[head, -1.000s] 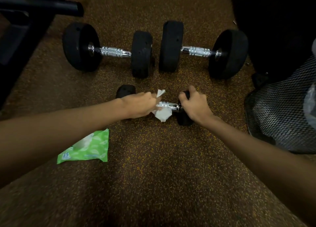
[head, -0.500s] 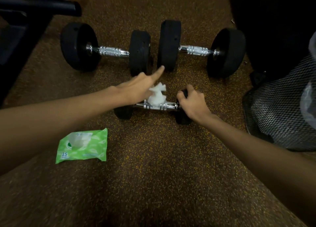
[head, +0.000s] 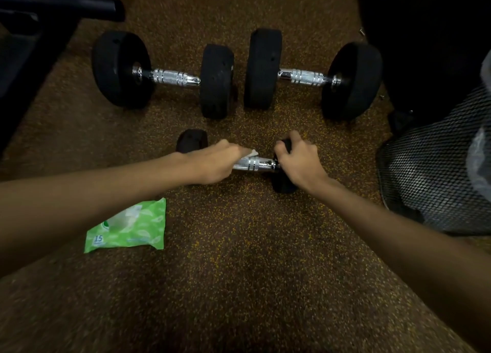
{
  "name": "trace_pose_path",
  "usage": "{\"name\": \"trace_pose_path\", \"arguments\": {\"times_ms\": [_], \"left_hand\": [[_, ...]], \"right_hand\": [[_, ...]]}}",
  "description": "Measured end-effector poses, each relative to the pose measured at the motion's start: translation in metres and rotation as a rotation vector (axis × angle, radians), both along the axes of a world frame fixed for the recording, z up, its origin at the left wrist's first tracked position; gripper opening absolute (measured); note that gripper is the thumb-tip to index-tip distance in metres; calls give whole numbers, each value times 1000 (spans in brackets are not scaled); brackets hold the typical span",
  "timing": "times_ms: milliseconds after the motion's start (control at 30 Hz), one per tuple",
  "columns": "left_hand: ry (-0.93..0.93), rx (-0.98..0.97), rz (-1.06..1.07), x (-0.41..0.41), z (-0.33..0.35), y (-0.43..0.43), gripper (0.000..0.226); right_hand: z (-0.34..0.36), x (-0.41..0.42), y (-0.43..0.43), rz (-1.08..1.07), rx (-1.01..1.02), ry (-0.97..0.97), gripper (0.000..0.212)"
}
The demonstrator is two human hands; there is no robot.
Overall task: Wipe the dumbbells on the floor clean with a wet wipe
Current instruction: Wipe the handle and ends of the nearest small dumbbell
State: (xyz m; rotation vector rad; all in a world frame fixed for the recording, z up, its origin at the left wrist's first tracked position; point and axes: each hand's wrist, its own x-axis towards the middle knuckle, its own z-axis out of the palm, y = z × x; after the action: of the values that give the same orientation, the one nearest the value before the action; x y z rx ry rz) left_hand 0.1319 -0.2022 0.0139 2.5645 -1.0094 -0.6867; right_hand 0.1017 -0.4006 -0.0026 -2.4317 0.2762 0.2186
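Observation:
A small dumbbell [head: 255, 164] with a chrome handle and black ends lies on the brown speckled floor in the middle. My left hand [head: 212, 164] is closed around the left part of its handle, pressing a white wet wipe [head: 251, 152] whose corner sticks out from under my fingers. My right hand [head: 297, 158] grips the dumbbell's right black end. Behind it lie two larger dumbbells side by side, the left large dumbbell [head: 170, 77] and the right large dumbbell [head: 305, 77], both untouched.
A green wet-wipe pack [head: 130, 227] lies on the floor by my left forearm. A black mesh basket [head: 430, 172] stands at the right. Dark equipment [head: 53, 4] fills the top left, and a large black shape the top right.
My left hand, lifted with a finger pointing out and the wipe bunched above the handle half a second ago, has come back down and closed on the handle. My right hand stayed on the end.

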Motion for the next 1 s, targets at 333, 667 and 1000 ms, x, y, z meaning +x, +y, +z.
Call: {"name": "trace_pose_path", "arguments": {"times_ms": [333,667,1000], "left_hand": [[286,217,293,36,-2,-39,34],[119,-143,21,28,-3,-12,26],[374,76,269,44,-10,-46,24]], "right_hand": [[2,-1,0,5,3,19,36],[1,-5,1,-10,-9,-4,36],[3,-9,1,-2,10,-30,37]]}}
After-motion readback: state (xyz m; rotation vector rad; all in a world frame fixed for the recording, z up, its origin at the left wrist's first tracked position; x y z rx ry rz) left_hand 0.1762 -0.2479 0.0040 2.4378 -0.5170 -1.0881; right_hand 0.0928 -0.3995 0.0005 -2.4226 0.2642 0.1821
